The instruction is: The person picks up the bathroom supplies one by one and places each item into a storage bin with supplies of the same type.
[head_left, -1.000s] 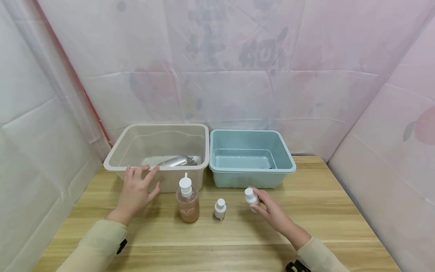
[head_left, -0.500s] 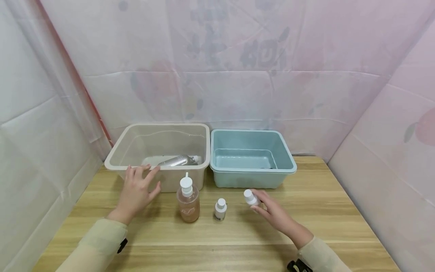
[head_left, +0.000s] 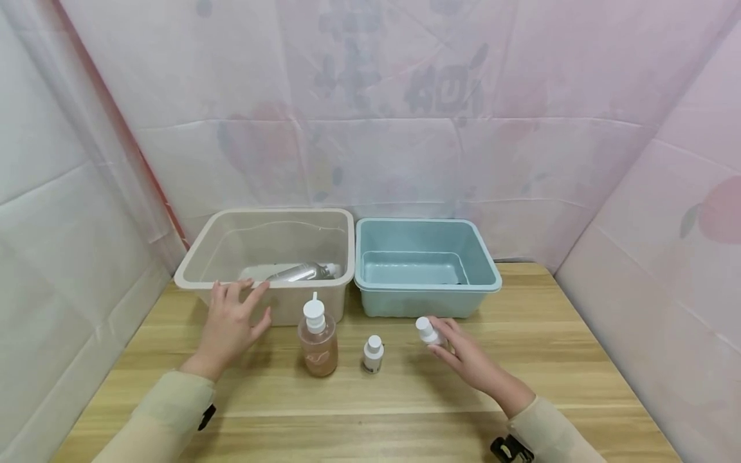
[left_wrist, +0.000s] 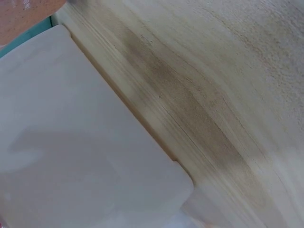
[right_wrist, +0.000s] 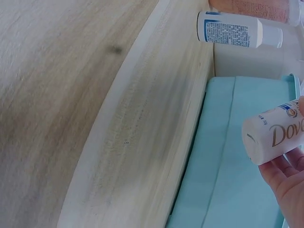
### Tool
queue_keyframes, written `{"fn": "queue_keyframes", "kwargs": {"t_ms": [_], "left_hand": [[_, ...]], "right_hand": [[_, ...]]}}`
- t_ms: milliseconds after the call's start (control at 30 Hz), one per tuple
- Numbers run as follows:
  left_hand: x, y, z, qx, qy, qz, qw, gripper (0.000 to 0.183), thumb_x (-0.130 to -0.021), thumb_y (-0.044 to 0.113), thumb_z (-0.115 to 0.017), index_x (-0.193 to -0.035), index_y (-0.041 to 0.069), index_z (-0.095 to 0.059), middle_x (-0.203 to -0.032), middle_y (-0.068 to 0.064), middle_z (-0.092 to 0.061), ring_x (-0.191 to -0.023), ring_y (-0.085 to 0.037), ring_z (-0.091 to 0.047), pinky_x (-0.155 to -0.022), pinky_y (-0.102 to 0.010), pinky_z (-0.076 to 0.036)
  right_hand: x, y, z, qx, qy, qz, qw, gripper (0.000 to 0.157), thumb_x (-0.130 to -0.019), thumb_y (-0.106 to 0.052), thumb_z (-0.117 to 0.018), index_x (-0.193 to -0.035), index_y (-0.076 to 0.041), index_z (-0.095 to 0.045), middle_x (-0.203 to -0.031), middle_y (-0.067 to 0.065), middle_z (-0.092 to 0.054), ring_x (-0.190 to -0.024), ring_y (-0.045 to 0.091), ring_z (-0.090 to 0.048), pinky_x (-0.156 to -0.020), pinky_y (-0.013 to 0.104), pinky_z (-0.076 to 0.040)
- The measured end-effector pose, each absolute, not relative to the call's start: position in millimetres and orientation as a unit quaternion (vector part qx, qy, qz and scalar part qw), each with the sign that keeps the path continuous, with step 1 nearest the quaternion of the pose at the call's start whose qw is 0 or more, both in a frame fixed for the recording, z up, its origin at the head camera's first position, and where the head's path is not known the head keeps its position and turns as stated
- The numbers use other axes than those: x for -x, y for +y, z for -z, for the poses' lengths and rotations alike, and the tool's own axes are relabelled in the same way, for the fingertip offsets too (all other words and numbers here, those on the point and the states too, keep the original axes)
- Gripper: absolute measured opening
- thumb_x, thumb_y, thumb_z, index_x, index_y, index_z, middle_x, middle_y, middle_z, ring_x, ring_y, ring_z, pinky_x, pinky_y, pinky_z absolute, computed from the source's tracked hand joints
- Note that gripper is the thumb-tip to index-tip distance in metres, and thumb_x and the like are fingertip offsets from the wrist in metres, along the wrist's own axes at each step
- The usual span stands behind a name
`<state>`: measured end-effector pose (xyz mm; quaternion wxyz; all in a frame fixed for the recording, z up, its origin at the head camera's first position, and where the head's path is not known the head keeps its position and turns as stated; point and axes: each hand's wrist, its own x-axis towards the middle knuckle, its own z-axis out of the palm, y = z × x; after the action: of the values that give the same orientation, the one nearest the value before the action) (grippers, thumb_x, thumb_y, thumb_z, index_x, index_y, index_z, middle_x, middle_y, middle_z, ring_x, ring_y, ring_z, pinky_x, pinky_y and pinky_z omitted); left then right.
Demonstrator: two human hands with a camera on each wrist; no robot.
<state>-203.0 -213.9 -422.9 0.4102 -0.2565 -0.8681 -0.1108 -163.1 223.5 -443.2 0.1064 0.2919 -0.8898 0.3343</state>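
Best tip for the Dove bottle (right_wrist: pixel 274 134): pinch it lightly round the body, leave the cap free, and mind the tilt. It looks to be off the table (head_left: pixel 359 424), cap leaning left, just on the near side of the blue bin (head_left: pixel 422 303). I'd level it before letting go, and steer clear of the white bottle (head_left: pixel 373 355) to its left, which probably tips easily.

Pose-wise, the right hand (head_left: pixel 466 360) angles in from the near right, thumb on the near side and fingers round the far side, so narrow on the bottle. The left hand (head_left: pixel 228 326) has its fingers spread wide, tips on the near rim of the beige bin (head_left: pixel 301 302).
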Motion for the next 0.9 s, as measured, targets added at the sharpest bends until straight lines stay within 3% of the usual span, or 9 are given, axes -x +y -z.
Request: {"fn": "queue_keyframes", "kwargs": {"t_ms": [900], "left_hand": [[205.6, -212.6, 428.4, 0.246, -0.866, 0.11, 0.422, 0.048, -0.085, 0.039, -0.04, -0.111, 0.006, -0.062, -0.102, -0.027, -0.052, -0.089, -0.05, -0.046, -0.086, -0.07, -0.03]], "right_hand": [[167.4, 227.4, 439.6, -0.321, -0.889, -0.294, 0.144, 0.053, -0.079, -0.004, -0.069, -0.129, -0.003, -0.05, -0.112, 0.006, -0.057, -0.095, 0.015, -0.057, -0.076, 0.037, -0.052]]}}
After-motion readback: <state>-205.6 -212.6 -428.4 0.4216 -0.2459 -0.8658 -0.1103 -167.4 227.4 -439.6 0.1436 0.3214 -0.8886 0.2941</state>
